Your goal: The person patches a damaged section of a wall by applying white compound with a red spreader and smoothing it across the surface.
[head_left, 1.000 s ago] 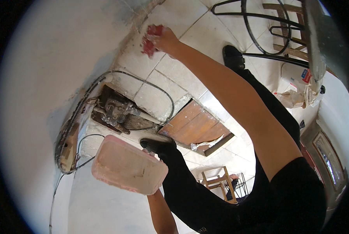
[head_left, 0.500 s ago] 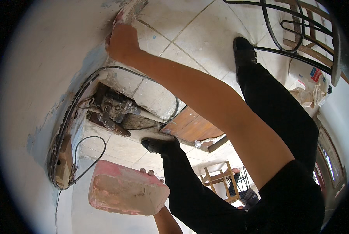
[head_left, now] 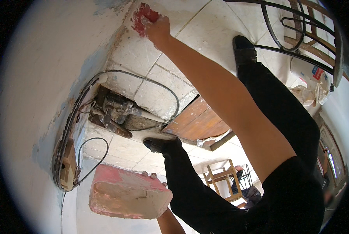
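My left hand [head_left: 153, 176] grips the long edge of a pink plastic tub [head_left: 118, 173]. Only its fingertips show over the rim, and the palm is hidden behind. The tub is tilted, and its inside is coated with a pale, plaster-like crust. My right arm reaches far across to the upper left. There my right hand [head_left: 157, 29], whitened at the fingers, is closed on a red piece smeared with white [head_left: 147, 16]. I cannot make out exactly what kind of thing it is. It is over the floor tiles near the foot of the wall.
An uncovered floor pit [head_left: 118, 113] with pipes lies beside the wall. A black cable [head_left: 176, 95] loops around it. Brown wooden boards [head_left: 198, 119] adjoin it. A metal-framed chair [head_left: 279, 48], a bag [head_left: 309, 84] and a wooden stool [head_left: 223, 179] stand around. Another person sits beyond the stool.
My right hand has come away from the wall's foot, moving up and right over the tiles, bringing the red piece into clear sight. My left hand still holds the tub, nearly unmoved.
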